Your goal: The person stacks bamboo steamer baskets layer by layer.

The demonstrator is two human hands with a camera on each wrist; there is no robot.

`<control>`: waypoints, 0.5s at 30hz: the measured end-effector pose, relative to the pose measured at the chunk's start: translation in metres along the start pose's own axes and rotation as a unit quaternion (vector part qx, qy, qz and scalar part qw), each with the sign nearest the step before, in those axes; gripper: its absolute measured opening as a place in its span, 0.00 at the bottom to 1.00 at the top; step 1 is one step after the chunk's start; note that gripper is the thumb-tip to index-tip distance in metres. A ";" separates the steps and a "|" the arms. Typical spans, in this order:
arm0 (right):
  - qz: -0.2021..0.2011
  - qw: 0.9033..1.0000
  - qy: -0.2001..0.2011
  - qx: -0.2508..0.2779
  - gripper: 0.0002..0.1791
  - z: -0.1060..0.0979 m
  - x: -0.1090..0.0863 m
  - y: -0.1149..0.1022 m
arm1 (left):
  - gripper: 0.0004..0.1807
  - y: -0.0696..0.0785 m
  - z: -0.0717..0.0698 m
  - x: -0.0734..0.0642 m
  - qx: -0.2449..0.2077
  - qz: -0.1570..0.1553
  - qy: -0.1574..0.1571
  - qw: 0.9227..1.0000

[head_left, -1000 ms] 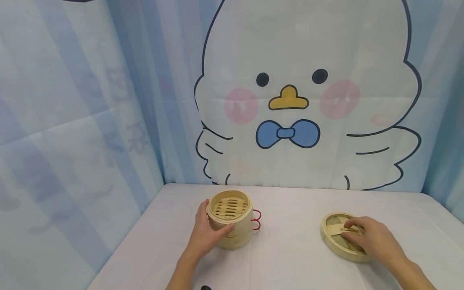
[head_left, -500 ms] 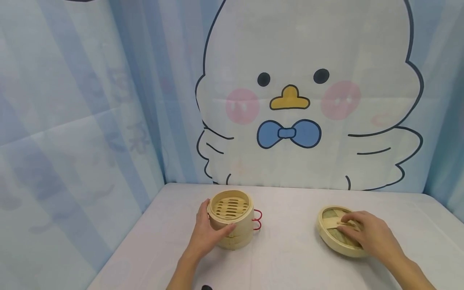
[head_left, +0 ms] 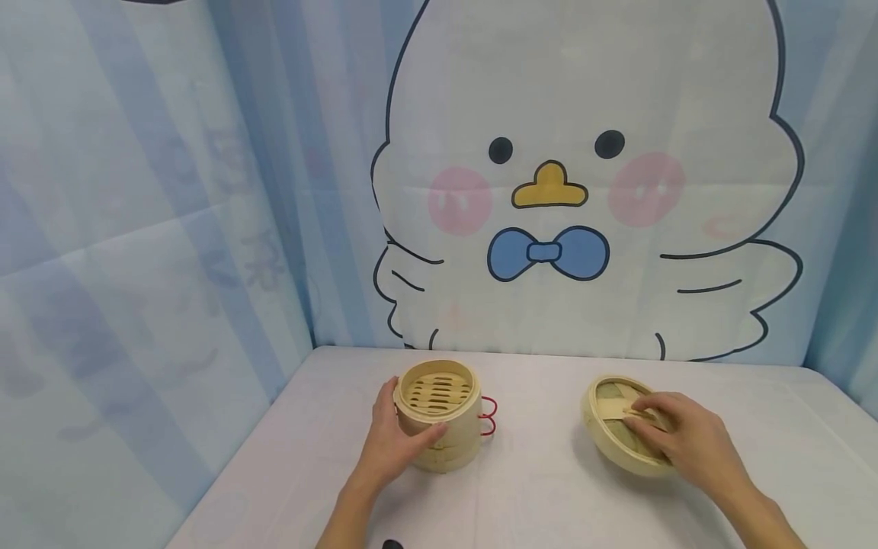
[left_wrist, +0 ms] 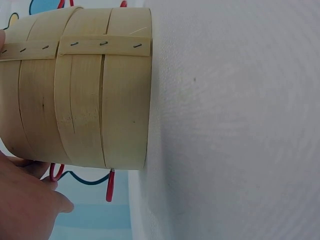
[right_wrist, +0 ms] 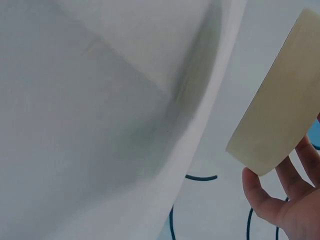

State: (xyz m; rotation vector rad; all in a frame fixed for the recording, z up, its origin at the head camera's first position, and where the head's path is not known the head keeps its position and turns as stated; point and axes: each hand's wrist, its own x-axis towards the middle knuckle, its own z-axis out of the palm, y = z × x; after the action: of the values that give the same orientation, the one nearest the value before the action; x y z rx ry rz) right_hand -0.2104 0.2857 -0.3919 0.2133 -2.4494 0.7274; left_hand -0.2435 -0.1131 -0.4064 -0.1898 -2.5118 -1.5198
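Note:
Left of the table's middle stands a stack of bamboo steamer baskets (head_left: 449, 438), upright, its slatted top tray facing up. My left hand (head_left: 389, 450) holds the stack from the left, thumb in front and fingers round the far side. In the left wrist view the stapled bamboo wall of the steamer (left_wrist: 102, 100) fills the upper left, with fingers of the left hand (left_wrist: 25, 200) below. On the right, my right hand (head_left: 696, 442) pinches the middle of the woven bamboo lid (head_left: 607, 431). That lid is tilted, and the right wrist view shows its rim (right_wrist: 280, 100) raised above the tablecloth.
Red loops (head_left: 489, 406) stick out from the steamer's right side. A white cloth (head_left: 528, 473) covers the table. Behind it hangs a curtain (head_left: 549, 305) with a cartoon bird. A small black object (head_left: 392, 544) shows at the bottom edge.
My right hand has lifted the lid off the table and carried it left and slightly away from me, tilting it. The left hand and the steamer stay in place.

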 end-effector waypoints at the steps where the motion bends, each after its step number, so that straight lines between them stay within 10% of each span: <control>1: -0.003 1.000 0.005 0.005 0.10 0.000 0.001 -0.003 | 0.63 0.000 0.000 0.000 0.000 0.000 0.000 1.000; 15: -0.049 0.994 0.077 0.059 0.13 0.009 0.007 -0.029 | 0.63 0.000 0.000 -0.001 0.002 0.004 0.001 1.000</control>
State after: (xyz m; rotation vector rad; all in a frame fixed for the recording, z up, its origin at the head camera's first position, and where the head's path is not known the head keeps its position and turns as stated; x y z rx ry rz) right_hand -0.2113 0.2561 -0.3812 0.3096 -2.2351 0.8157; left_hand -0.2429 -0.1133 -0.4065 -0.1963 -2.5104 -1.5108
